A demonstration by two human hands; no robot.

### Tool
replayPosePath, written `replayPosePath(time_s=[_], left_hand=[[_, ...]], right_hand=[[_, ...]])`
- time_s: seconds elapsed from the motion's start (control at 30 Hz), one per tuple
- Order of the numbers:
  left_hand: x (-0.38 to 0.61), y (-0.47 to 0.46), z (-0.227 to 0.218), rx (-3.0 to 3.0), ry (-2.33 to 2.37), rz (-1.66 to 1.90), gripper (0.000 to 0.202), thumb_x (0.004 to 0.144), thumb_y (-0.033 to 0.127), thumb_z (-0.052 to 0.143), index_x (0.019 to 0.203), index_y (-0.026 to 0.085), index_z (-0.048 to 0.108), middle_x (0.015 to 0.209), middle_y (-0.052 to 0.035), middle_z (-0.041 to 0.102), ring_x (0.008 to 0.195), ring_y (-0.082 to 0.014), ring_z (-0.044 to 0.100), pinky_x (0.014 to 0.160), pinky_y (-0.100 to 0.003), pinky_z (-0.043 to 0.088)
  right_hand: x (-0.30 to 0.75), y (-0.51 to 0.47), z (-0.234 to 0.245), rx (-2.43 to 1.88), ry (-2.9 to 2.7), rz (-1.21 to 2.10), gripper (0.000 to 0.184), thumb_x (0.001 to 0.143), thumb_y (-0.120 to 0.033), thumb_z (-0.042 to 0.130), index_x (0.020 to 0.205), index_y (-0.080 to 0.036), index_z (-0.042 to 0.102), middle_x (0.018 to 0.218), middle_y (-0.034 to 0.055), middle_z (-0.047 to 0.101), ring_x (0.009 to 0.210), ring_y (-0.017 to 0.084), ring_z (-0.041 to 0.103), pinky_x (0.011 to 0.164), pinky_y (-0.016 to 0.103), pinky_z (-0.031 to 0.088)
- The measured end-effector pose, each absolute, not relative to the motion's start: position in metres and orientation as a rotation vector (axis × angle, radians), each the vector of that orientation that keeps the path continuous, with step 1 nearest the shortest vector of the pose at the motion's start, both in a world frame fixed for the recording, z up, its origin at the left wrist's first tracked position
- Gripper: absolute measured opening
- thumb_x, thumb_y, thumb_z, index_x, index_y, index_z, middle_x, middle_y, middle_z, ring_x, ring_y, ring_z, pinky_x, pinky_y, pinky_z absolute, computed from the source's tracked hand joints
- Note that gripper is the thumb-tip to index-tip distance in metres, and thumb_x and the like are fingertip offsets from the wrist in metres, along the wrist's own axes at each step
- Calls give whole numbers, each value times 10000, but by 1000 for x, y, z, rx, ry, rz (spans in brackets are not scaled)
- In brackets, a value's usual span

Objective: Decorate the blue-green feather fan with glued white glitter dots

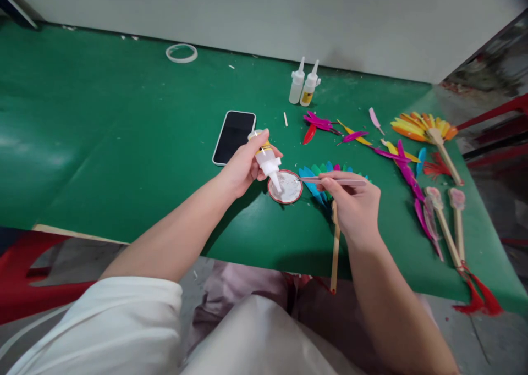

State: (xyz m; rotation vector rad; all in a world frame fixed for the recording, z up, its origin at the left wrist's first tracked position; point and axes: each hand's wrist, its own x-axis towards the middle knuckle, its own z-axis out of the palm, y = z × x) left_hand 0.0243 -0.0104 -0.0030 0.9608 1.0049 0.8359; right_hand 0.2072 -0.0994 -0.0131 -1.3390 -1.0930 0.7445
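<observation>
Left grip (248, 167) wrapped round glue bottle (266, 156), nozzle slanting down over red-rimmed disc (291, 188) on bench (144, 116). Probably light, squeezable; hold by body. Right grip (355, 204) pinched on tweezers (312, 180), tips at disc's edge. Likely thin, springy; hold mid-shank.

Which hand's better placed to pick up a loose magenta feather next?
Right hand, probably: it holds tweezers and is nearer most loose magenta feathers. The left hand holds a squeeze bottle tipped over the red-rimmed disc.
</observation>
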Motion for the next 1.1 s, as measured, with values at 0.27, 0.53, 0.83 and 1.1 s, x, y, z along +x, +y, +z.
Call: replayPosePath(time_s=[0.27, 0.53, 0.83, 1.1], left_hand=[[25, -10, -2, 850, 976, 882, 505, 785, 656, 492, 638, 174, 527, 380, 72, 305, 312, -35, 267, 321, -181, 227], [27, -12, -3, 852, 960, 869, 484, 784, 634, 512, 644, 172, 542, 390, 68, 310, 323, -42, 286, 333, -192, 244], [27, -12, -4, 885, 984, 883, 480, 789, 627, 514, 636, 172, 524, 420, 60, 360, 337, -37, 301, 345, -185, 256], [26, -12, -5, 922, 995, 865, 506, 793, 650, 489, 625, 174, 518, 411, 61, 338, 337, -42, 302, 345, -187, 264]], right_hand=[[201, -103, -9, -1337, -1134, 790, 43, 694, -261, 743, 681, -221, 733, 719, 12, 727, 645, 155, 664, 568, 279, 541], [200, -103, -10, -1331, -1118, 814, 76, 693, -289, 746, 710, -216, 732, 717, 14, 725, 647, 162, 672, 584, 293, 551], [200, -103, -11, -1320, -1095, 821, 91, 688, -308, 754, 713, -224, 733, 702, 9, 721, 635, 158, 666, 571, 287, 541], [201, -103, -12, -1324, -1115, 814, 103, 693, -324, 746, 702, -222, 730, 713, 14, 723, 650, 167, 671, 587, 299, 549]])
